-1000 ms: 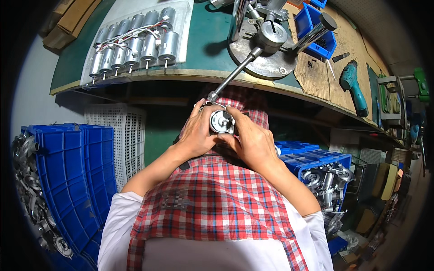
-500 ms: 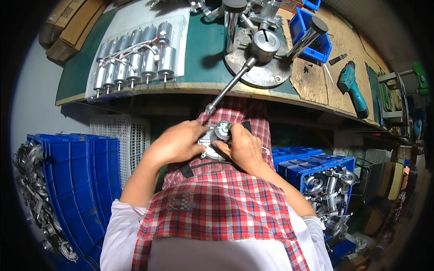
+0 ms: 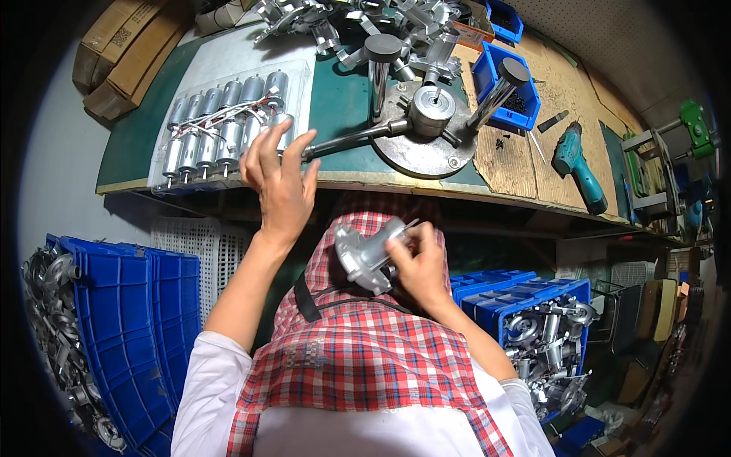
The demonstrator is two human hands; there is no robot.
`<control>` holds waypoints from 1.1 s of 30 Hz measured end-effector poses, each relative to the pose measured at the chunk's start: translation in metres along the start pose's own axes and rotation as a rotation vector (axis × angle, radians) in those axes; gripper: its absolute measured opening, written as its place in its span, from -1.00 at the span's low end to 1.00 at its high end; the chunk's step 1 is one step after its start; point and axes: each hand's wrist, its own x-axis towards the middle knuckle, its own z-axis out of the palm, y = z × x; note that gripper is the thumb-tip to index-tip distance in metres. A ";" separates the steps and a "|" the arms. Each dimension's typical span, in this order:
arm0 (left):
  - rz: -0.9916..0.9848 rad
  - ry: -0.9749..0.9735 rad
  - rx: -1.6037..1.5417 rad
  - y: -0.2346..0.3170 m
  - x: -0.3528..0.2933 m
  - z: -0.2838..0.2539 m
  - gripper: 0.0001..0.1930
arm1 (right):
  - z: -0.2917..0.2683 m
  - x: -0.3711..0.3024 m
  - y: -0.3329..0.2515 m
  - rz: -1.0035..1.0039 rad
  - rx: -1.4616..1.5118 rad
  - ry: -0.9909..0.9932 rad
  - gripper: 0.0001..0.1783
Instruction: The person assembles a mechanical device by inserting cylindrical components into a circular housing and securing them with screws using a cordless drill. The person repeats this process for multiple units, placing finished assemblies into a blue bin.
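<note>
My right hand (image 3: 417, 268) grips a silver metal housing part (image 3: 367, 256) over my lap, above the red checked apron (image 3: 365, 358). My left hand (image 3: 280, 180) is raised with fingers spread and nothing in it, near the front edge of the green bench (image 3: 343, 99). It hovers just right of a row of silver cylindrical motors (image 3: 221, 131) on a white tray, close to the long lever handle (image 3: 346, 141) of a round metal press fixture (image 3: 426, 126).
Blue crates with metal castings stand at my left (image 3: 114, 320) and right (image 3: 533, 327). A teal cordless drill (image 3: 577, 166) lies on a wooden board. A small blue bin (image 3: 509, 82) and cardboard boxes (image 3: 114, 46) sit on the bench.
My left hand has let go of the metal part and risen toward the bench edge near the motors. The right hand keeps the part, lowered toward my lap.
</note>
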 end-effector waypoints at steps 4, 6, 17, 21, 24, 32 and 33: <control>-0.222 0.025 -0.498 0.006 -0.042 -0.001 -0.50 | -0.027 0.025 -0.046 0.389 0.815 0.032 -0.63; -0.466 -0.179 -0.990 0.016 -0.067 0.010 -0.42 | -0.037 0.026 -0.058 0.528 1.049 -0.048 -0.60; -0.486 -0.446 -1.332 0.071 -0.087 0.031 -0.35 | -0.004 -0.010 -0.005 0.686 1.495 -0.255 -0.61; -0.462 -0.450 -1.385 0.056 -0.108 0.054 -0.43 | 0.000 -0.010 -0.002 0.780 1.562 -0.302 -0.65; -0.332 -0.495 -1.327 0.025 -0.124 0.068 -0.48 | 0.002 -0.009 -0.011 0.789 1.581 -0.268 -0.70; -0.435 -0.368 -1.579 0.056 -0.096 0.033 -0.59 | 0.002 -0.004 -0.016 0.773 1.516 -0.305 -0.70; -0.399 -0.364 -1.582 0.054 -0.096 0.037 -0.59 | 0.002 -0.004 -0.014 0.769 1.516 -0.315 -0.70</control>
